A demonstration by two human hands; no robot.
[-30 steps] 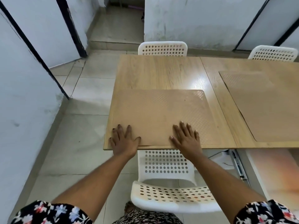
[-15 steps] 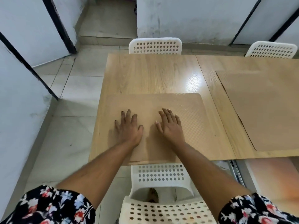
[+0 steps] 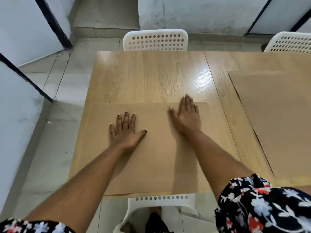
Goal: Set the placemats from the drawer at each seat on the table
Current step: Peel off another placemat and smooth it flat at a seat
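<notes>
A tan placemat (image 3: 151, 165) lies flat on the near left part of the wooden table (image 3: 151, 76), in front of the near white chair (image 3: 161, 201). My left hand (image 3: 124, 130) rests palm down on the mat's left half, fingers spread. Near the mat's far right corner, my right hand (image 3: 186, 116) lies flat with its fingertips reaching the mat's far edge. A second tan placemat (image 3: 277, 118) lies on the table to the right, partly cut off by the frame edge.
A white perforated chair (image 3: 155, 40) stands at the far side of the table, and another (image 3: 291, 42) at the far right. Tiled floor (image 3: 55, 132) and white walls with black frames lie to the left.
Both hands slid forward across the mat from its near edge toward its far side. The right hand moved farthest, to the far right corner. The view came closer over the table.
</notes>
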